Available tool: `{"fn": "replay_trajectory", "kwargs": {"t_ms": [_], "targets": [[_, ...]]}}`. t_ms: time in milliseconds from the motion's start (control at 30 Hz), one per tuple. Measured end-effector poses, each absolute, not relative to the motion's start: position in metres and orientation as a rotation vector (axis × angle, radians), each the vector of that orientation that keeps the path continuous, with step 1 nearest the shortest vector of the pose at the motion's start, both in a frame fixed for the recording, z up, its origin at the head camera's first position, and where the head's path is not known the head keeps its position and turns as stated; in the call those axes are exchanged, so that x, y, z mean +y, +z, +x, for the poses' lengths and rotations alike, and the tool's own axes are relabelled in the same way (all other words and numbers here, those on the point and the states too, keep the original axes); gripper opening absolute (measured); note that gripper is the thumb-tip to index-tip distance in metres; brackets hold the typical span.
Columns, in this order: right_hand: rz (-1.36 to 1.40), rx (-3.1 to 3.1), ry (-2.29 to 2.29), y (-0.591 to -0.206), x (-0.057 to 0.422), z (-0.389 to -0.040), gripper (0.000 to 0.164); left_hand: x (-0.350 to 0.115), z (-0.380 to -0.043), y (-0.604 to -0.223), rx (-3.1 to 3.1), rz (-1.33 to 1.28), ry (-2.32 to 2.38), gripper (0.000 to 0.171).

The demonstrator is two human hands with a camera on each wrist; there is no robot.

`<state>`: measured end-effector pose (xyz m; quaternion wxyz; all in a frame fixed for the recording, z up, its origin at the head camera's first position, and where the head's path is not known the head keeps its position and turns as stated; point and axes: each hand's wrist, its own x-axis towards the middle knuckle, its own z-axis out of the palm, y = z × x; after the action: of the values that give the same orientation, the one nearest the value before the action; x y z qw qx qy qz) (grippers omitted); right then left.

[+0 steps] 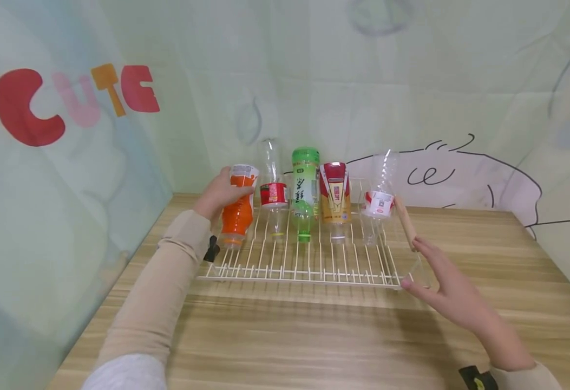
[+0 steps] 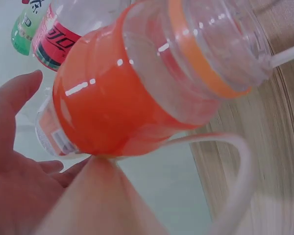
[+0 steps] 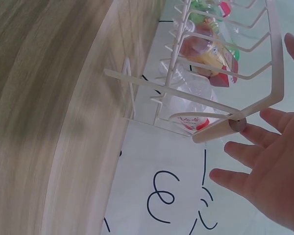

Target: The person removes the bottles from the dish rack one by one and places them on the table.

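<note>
A white wire rack (image 1: 309, 276) holds several upside-down plastic bottles leaning in a row. At its left end my left hand (image 1: 218, 192) is beside an orange-labelled bottle (image 1: 238, 211), thumb across it in the head view. The left wrist view shows that thumb apart from the bottle (image 2: 103, 93), and the fingers beside a wooden handle (image 2: 105, 196), partly hidden behind it. My right hand (image 1: 460, 292) is spread at the rack's right front corner. Its fingertips are right at the end of the right wooden handle (image 3: 218, 130), with nothing in the palm.
Between the hands stand a red-labelled clear bottle (image 1: 273, 194), a green bottle (image 1: 305, 189), a red-and-gold bottle (image 1: 335, 195) and a white-labelled clear bottle (image 1: 379, 204). The wooden table (image 1: 289, 336) extends around the rack. A printed cloth backdrop (image 1: 275, 65) hangs close behind.
</note>
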<state>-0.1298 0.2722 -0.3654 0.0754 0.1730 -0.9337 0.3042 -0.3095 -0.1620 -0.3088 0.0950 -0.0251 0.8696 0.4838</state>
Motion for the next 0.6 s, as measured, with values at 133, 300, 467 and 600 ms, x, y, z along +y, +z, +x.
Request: {"fn": "replay_trajectory", "kwargs": {"t_ms": [133,300,467,600], "targets": [[0.52,-2.791,0.899,-0.3666,0.2723,-0.1304,0.08,-0.1593,-0.3105,-0.3105,2.681,-0.032,1.31,0.092],[0.515,-2.788,0.892,-0.3681,0.2721,-0.1305,0.08,-0.1573,-0.3112,-0.3133,2.774,-0.014,1.198,0.092],[0.514,-2.787,0.883,-0.3694,0.272,-0.1307,0.079,-0.1567,-0.3137,-0.3168,2.822,-0.008,1.154,0.092],[0.508,-2.788,0.886,-0.3699,0.2721,-0.131,0.079,-0.1565,-0.3159,-0.319,2.856,0.002,1.128,0.093]]}}
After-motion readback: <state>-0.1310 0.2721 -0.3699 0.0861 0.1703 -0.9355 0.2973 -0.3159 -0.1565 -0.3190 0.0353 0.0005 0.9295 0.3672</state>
